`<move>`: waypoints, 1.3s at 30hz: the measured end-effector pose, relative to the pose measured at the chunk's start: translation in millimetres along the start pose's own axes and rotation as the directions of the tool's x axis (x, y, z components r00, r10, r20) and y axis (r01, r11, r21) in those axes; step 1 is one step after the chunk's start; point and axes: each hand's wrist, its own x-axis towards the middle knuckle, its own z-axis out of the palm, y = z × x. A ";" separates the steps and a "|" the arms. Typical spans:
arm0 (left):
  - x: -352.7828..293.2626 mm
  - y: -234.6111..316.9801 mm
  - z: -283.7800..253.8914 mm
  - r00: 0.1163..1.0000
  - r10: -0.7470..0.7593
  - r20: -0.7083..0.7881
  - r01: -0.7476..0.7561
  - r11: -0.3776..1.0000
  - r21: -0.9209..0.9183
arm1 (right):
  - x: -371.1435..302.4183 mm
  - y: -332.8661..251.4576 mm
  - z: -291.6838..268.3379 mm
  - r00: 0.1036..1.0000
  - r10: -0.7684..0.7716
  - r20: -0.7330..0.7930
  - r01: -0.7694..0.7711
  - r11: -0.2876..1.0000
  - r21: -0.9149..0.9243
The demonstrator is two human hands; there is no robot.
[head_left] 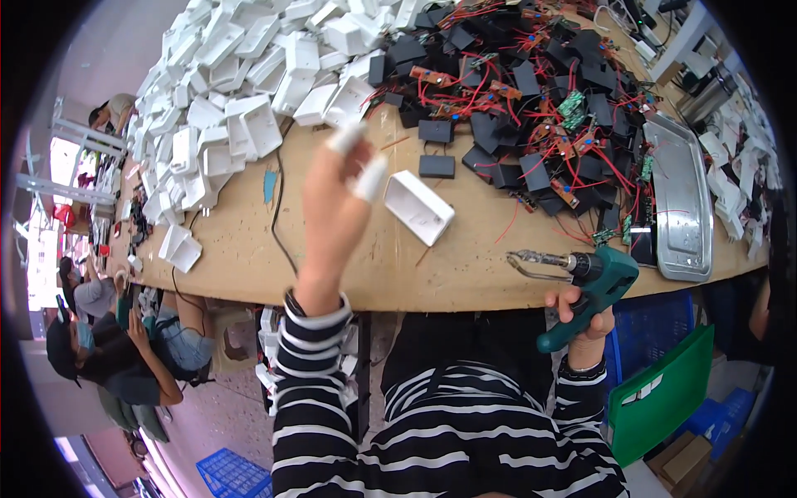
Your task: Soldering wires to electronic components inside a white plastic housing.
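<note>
Above the left middle of the table hovers my left hand (332,195), blurred, with white covers on the thumb and a finger. Those two stand apart, and I see nothing between them. Just right of it, an open white plastic case (419,207) lies tilted on the tabletop. My right hand (588,325) grips the handle of a green glue gun (604,286) at the table's front edge. Its metal nozzle points left, with a bent wire beneath. Two black rectangular blocks (437,166) lie beyond the white case.
A heap of white cases (249,50) covers the far left. Black boxes with red wires and circuit boards (531,91) pile up at the far right, beside a metal tray (682,199). A dark cable (277,207) crosses the table (357,282). Other people (108,349) sit at left.
</note>
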 end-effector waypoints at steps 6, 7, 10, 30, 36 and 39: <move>157.8 -29.0 40.8 0.876 0.341 0.343 -0.477 0.722 0.501 | -4.2 1.9 4.7 1.000 -0.007 -0.011 0.007 1.000 0.028; 171.4 -32.7 50.0 0.873 0.248 0.421 -0.465 0.684 0.562 | -3.8 3.6 6.9 1.000 -0.022 -0.007 0.022 1.000 0.019; 175.5 -44.3 77.4 0.858 -0.084 0.507 -0.346 0.633 0.692 | -5.5 8.0 8.5 0.995 -0.035 -0.092 0.046 0.992 0.118; 102.5 -35.2 -63.6 0.857 -0.383 0.343 0.398 0.917 0.031 | -4.5 0.5 4.0 0.996 0.008 -0.086 -0.008 1.000 -0.001; 116.6 -36.0 -112.8 0.907 -0.391 0.157 0.421 0.829 -0.367 | -4.7 1.3 6.6 0.994 0.025 -0.105 -0.026 1.000 -0.008; 116.3 -26.7 -135.9 0.935 -0.345 0.076 0.326 0.758 -0.564 | -3.5 2.2 8.5 0.992 0.024 -0.121 -0.027 0.999 -0.021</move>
